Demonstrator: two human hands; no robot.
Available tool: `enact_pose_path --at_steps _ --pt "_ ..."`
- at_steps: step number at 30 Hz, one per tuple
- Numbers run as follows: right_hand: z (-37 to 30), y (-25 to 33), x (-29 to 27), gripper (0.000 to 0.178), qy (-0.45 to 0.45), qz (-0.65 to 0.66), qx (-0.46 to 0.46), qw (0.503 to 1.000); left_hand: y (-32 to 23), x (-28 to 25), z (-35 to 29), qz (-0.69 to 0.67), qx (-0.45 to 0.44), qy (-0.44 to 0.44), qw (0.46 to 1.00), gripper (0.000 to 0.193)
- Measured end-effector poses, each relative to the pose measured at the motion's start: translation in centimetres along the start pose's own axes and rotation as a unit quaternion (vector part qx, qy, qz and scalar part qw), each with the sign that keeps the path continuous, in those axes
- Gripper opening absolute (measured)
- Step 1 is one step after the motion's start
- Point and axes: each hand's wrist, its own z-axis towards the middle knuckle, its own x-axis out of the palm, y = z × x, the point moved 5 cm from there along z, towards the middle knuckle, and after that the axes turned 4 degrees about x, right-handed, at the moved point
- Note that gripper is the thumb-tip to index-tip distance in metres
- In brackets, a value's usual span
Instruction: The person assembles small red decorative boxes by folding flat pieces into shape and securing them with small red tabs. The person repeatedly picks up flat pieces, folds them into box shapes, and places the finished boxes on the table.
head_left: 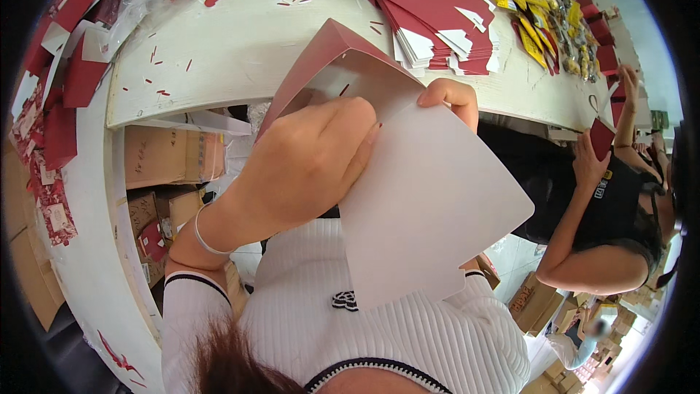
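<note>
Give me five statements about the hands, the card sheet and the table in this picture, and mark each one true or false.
1. Both hands, the left hand and the right hand, grip a folded card sheet, red outside and white inside. True.
2. A bracelet sits on the left wrist. True.
3. A stack of red flat cards lies on the white table. True.
4. The sheet lies flat on the table. False: it is held up in the air.
5. The co-worker holds a blue card. False: it is red.
</note>
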Motion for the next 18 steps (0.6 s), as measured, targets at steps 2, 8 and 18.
enact_pose_path --at_steps 2,8,18 --pt "0.1 0.2 -0.1 0.023 0.006 -0.012 0.013 1.0 0.3 -0.1 0.0 -0.006 -0.007 0.006 1.0 0.007" --pt "-0.3 0.0 -0.2 0.018 -0.002 -0.021 0.009 1.0 0.4 -0.2 0.1 -0.055 0.004 0.007 0.998 0.006" --pt "-1.0 -0.4 0.3 0.025 -0.015 -0.04 0.015 0.999 0.7 -0.8 -0.1 -0.108 -0.034 0.03 0.993 0.007"
